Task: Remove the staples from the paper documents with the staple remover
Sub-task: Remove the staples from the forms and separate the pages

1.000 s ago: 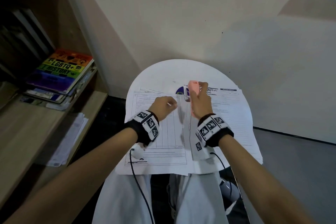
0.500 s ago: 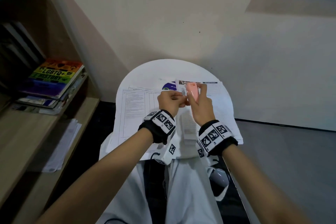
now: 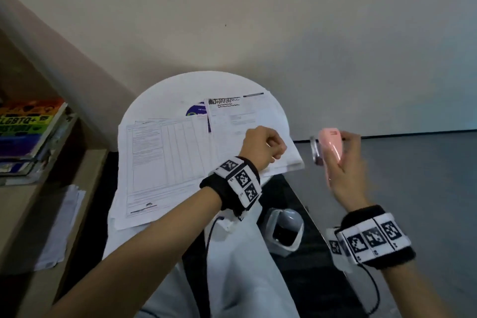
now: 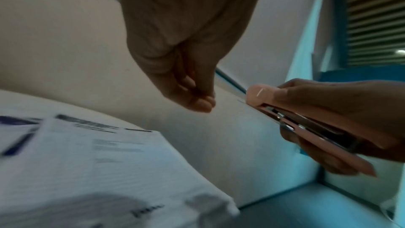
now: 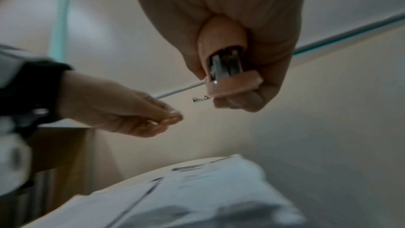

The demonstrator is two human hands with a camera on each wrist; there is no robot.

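Note:
Stapled paper documents lie spread on a round white table. My right hand grips a pink staple remover in the air, right of the table's edge and above the floor. In the right wrist view a small bent staple shows just at the staple remover's tip; I cannot tell whether it hangs there or is loose. My left hand hovers over the papers' right edge. Its fingers are curled against the thumb with nothing seen between them.
A small grey bin stands on the floor below, between my hands. A wooden shelf at the left holds a stack of books and loose sheets. A wall stands close behind the table.
Both hands have left the middle of the papers and moved right. The right hand carried the staple remover out past the table's edge, and the hands have drawn apart.

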